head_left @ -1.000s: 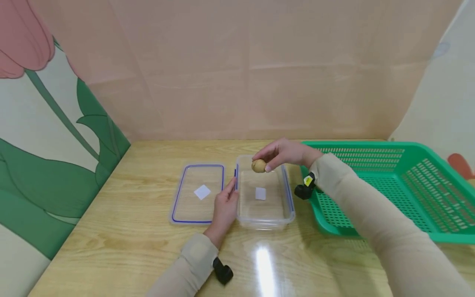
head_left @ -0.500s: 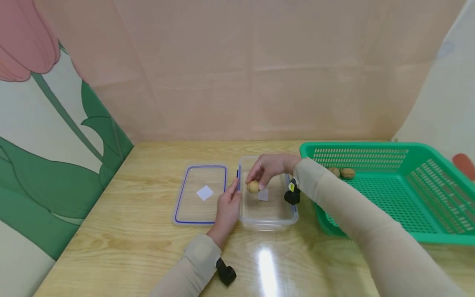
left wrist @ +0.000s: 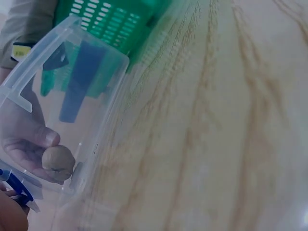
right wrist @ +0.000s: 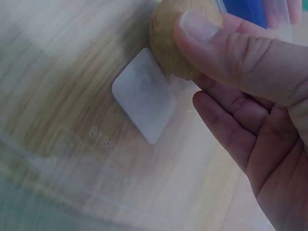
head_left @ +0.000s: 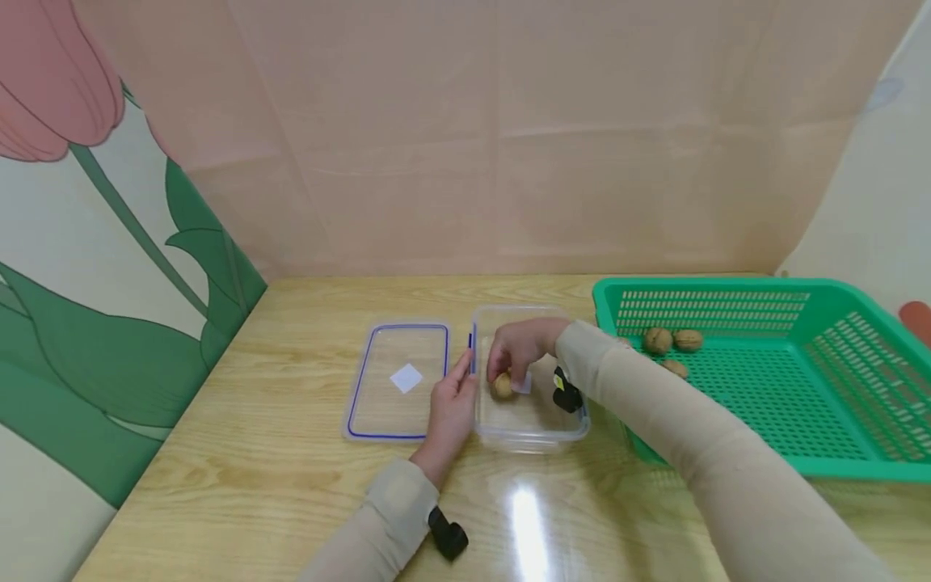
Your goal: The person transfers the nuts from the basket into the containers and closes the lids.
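A walnut point(head_left: 502, 385) is pinched between the thumb and fingers of my right hand point(head_left: 525, 343), low inside the clear plastic food container point(head_left: 534, 420). In the right wrist view, the walnut point(right wrist: 166, 43) overlaps one edge of a white square patch point(right wrist: 144, 98) on the container's floor. Seen through the container wall in the left wrist view, the walnut point(left wrist: 58, 161) sits close to the bottom. My left hand point(head_left: 452, 404) rests along the container's left side with its fingers extended, near the blue-edged flap.
A clear lid point(head_left: 374, 408) with a blue seal and a white patch point(head_left: 406, 377) lies left of the container. On the right stands a green slotted basket point(head_left: 858, 469) holding several walnuts point(head_left: 658, 340). A pink-beige backdrop point(head_left: 436, 162) rises behind the table.
My right hand has come in from near the container's back right, going left and down into the container with the walnut. Walnuts in the basket have come into sight. The left hand stays at the container.
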{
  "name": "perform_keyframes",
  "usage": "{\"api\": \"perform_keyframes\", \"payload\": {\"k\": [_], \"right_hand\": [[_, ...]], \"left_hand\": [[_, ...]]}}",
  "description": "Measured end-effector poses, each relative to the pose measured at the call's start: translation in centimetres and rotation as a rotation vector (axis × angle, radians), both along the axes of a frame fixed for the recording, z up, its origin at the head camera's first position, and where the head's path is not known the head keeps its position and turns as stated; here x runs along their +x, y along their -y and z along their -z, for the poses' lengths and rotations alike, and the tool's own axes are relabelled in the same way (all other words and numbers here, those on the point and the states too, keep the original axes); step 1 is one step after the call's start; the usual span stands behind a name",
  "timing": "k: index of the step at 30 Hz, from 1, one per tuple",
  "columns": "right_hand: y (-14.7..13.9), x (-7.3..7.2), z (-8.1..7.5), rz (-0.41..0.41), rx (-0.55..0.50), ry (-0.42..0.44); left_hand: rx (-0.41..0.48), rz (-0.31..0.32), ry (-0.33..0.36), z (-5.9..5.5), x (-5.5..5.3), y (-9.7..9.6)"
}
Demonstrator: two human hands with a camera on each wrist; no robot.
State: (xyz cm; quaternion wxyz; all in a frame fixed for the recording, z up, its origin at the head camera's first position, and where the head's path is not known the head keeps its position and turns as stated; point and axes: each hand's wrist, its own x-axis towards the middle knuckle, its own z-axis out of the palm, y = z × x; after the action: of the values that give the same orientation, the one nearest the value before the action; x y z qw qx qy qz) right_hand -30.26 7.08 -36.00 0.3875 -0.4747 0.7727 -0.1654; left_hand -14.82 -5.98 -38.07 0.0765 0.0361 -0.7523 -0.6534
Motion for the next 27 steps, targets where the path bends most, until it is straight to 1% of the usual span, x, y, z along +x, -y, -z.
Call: {"api": "perform_keyframes", "payload": {"k": [1,6,8,9,13,17,19,20,22,25,27], "right_hand": [[0.0,0.0,0.1,-0.002,0.006,-0.01],[-0.1,0.0,-0.1,-0.006,0.005,-0.064],[-0.3,0.0,-0.5,0.009,0.01,-0.085],[-0.4,0.0,-0.8,0.021,0.013,-0.096],[-1.4,-0.2,-2.5,0.097,0.004,-0.131],[-3.1,-0.5,-4.3,0.192,-0.069,-0.134],[-4.1,-0.6,-5.1,0.238,-0.117,-0.121],[-4.6,-0.6,-5.4,0.259,-0.144,-0.101],[-5.5,-0.5,-6.0,0.286,-0.192,-0.083],[-7.0,-0.3,-6.6,0.327,-0.256,-0.053],[-7.9,-0.1,-6.9,0.354,-0.292,-0.053]], "left_hand": [[0.0,0.002,-0.001,0.2,-0.1,0.0],[0.016,0.015,-0.001,2.4,-1.3,0.3],[0.018,0.018,-0.004,3.2,-1.7,0.4],[0.017,0.017,-0.008,3.4,-1.8,0.5],[0.007,0.002,-0.029,3.7,-1.8,0.6],[0.007,-0.009,-0.037,3.6,-1.7,0.7],[0.008,-0.008,-0.033,3.5,-1.6,0.7],[0.015,-0.01,-0.027,3.4,-1.6,0.7],[0.02,-0.01,-0.021,3.4,-1.5,0.7],[0.028,-0.01,-0.01,3.3,-1.3,0.7],[0.025,-0.009,-0.008,3.3,-1.3,0.8]]}}
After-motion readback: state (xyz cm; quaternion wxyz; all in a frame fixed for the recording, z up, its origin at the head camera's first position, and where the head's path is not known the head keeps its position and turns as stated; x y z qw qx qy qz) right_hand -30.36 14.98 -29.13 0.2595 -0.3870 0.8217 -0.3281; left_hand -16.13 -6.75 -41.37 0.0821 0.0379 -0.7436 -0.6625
